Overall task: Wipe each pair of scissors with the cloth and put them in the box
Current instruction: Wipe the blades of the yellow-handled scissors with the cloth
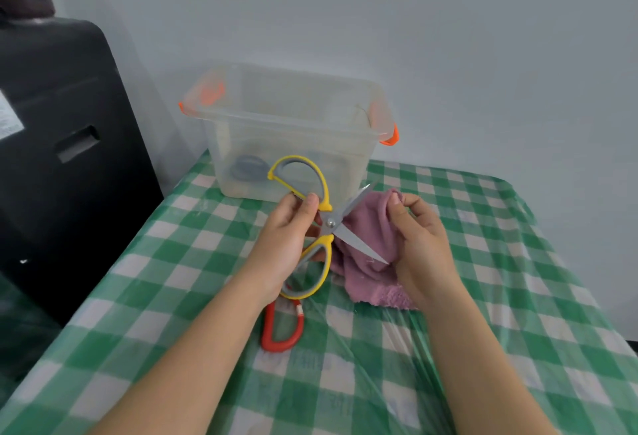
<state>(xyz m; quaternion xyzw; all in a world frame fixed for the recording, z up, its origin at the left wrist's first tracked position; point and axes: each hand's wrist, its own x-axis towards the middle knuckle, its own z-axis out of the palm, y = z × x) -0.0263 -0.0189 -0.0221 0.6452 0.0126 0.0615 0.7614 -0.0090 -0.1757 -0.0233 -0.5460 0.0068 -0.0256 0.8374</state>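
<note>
Two bare forearms reach over the green-and-white checked worktop (483, 262). Left hand (286, 237) grips the yellow-and-grey scissors (324, 224) near the pivot, blades spread wide apart. Right hand (423, 244) pinches the pink cloth (369, 262) bunched behind the blades. Red-handled scissors (283, 331) lie on the worktop beneath the left wrist. Farther off stands the clear plastic box with orange latches (293, 130), something grey inside.

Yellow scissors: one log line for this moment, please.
left hand holds yellow scissors, blades open | right hand holds cloth | red scissors on table | box open
</note>
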